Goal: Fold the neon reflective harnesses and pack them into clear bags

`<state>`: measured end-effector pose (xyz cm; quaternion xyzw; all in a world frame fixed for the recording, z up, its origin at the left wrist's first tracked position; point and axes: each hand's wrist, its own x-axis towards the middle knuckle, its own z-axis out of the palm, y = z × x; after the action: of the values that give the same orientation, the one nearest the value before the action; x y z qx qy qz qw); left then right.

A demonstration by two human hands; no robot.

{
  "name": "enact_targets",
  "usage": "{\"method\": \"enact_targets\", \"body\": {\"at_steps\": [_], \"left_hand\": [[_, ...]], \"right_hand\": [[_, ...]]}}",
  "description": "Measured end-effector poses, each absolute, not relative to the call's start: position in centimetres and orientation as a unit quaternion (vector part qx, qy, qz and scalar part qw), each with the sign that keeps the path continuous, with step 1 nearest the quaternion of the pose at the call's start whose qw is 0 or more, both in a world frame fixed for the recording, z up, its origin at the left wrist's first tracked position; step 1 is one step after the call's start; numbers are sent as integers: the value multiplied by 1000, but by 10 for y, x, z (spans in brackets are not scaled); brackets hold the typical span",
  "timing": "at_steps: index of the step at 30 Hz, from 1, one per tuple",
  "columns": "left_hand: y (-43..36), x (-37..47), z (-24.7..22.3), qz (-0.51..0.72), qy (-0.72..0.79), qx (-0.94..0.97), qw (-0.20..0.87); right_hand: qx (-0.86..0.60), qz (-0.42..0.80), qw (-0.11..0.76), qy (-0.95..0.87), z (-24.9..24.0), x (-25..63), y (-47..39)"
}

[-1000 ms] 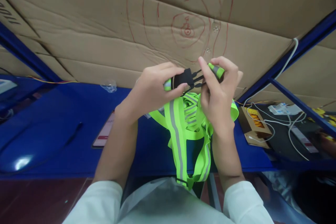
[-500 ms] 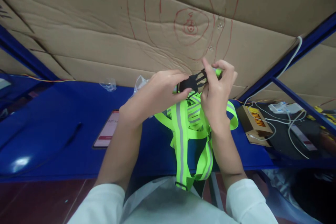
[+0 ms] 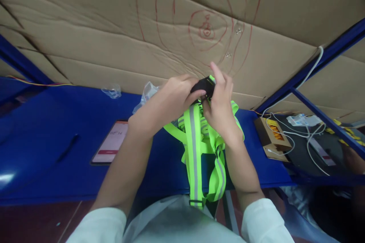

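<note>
A black side-release buckle (image 3: 203, 88) sits between my two hands, above the table's back part. My left hand (image 3: 178, 93) is closed on its left side, thumb along the front. My right hand (image 3: 221, 102) grips the right side, index finger stretched upward; its fingers partly hide the buckle, and the prongs no longer show. Below hangs a neon-yellow reflective strap harness (image 3: 195, 152) with grey stripes, bunched under my hands. One loop drops past the table edge and carries a black slide adjuster (image 3: 196, 202).
A phone (image 3: 111, 142) lies on the blue table (image 3: 51, 129) left of my forearm. Clear plastic bags (image 3: 148, 93) sit behind. At right are an opened cardboard box (image 3: 273, 136), white cables (image 3: 309, 134) and another phone (image 3: 322, 152). A cardboard wall (image 3: 99, 38) stands behind.
My right hand has moved left toward my left hand. The buckle's prongs, visible between the hands before, have gone into the black socket half. The harness has shifted slightly left in view.
</note>
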<state>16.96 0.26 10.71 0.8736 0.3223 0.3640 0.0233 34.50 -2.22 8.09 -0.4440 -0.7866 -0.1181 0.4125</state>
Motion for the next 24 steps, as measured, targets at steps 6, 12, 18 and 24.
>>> {"method": "enact_targets", "body": {"at_steps": [6, 12, 18, 24], "left_hand": [[17, 171, 104, 408, 300, 853, 123], [24, 166, 98, 441, 274, 787, 333], [27, 177, 91, 463, 313, 749, 355], [23, 175, 99, 508, 208, 677, 490]], "right_hand": [[-391, -49, 394, -830, 79, 352, -13], [-441, -83, 456, -769, 73, 365, 4], [-462, -66, 479, -743, 78, 374, 8], [-362, 198, 437, -799, 95, 406, 2]]}}
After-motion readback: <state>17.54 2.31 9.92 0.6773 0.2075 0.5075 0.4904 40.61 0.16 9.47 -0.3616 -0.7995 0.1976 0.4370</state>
